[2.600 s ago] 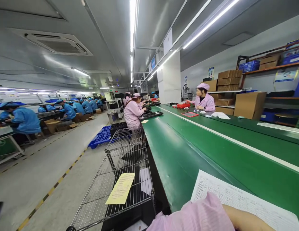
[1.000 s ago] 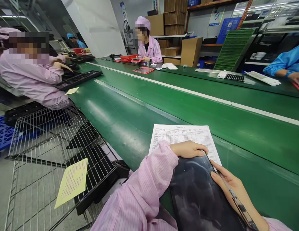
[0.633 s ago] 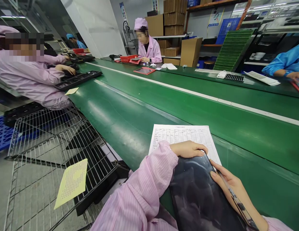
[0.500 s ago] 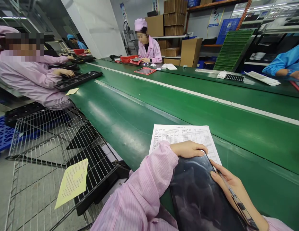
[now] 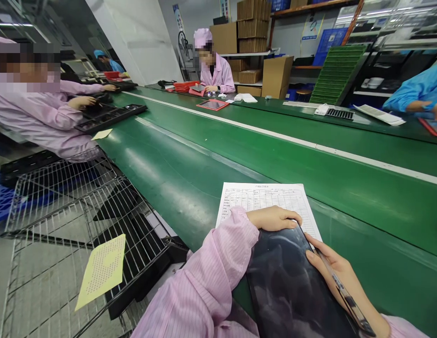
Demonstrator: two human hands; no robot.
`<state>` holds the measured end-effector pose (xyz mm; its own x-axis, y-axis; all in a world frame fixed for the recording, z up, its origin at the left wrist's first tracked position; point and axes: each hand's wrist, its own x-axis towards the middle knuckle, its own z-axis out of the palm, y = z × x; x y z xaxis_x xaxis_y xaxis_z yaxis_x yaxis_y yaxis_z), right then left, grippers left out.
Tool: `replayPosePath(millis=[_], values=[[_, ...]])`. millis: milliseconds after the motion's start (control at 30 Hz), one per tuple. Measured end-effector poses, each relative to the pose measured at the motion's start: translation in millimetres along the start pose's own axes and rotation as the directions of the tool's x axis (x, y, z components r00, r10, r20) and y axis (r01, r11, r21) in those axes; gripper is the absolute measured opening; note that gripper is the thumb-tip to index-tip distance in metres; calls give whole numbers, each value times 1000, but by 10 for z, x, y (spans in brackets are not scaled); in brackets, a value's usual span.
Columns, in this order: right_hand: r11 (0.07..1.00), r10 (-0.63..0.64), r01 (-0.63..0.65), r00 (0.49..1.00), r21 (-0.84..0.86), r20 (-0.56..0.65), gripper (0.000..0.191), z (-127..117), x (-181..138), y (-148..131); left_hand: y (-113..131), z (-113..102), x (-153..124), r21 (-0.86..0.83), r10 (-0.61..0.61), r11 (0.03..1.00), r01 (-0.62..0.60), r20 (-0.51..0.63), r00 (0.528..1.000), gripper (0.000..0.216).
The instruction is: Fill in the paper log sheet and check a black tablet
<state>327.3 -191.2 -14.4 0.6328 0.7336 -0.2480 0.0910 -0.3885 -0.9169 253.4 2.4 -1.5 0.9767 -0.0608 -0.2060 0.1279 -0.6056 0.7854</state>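
A large dark tablet-like panel (image 5: 292, 286) lies tilted toward me at the near edge of the green conveyor belt (image 5: 239, 155). My left hand (image 5: 274, 218), in a pink sleeve, grips its top edge. My right hand (image 5: 336, 274) holds its right edge, fingers curled over the rim. Under the panel's far end lies a printed paper form (image 5: 264, 199) on the belt.
A wire cart (image 5: 80, 225) with a yellow perforated sheet (image 5: 101, 270) stands at my left. Co-workers in pink sit at the left (image 5: 45, 117) and across the belt (image 5: 213, 68); a blue sleeve (image 5: 415, 89) shows at the right. Black trays (image 5: 109, 115), a red tray (image 5: 213, 104) and cardboard boxes (image 5: 276, 70) line the belt.
2.6 s ago the view looked down the hall and only my sleeve and the paper showed. Over the last second both hands have kept hold of the panel; only a co-worker's hands moved.
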Motion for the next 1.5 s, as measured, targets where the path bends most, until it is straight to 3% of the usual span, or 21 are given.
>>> replayPosePath(millis=[167,467,733,1067,1500], values=[[997,36,-35,999,72,-4,62,36,-7,-12,-4,1,-12,-8,4,1000,-4,-15,1000,25],[983,-43,39,999,179,22,66,76,1,92,-3,-1,-57,-19,1,1000,-1,-37,999,26],[988,-108,101,993,119,52,63,68,-4,109,10,-6,-85,-42,19,999,-20,-23,1000,32],[988,-89,82,995,130,52,70,64,-8,134,58,-30,-80,-36,0,999,0,4,1000,29],[998,-30,31,999,-57,16,60,-15,-32,43,41,-8,-51,-76,-3,997,3,7,1000,28]])
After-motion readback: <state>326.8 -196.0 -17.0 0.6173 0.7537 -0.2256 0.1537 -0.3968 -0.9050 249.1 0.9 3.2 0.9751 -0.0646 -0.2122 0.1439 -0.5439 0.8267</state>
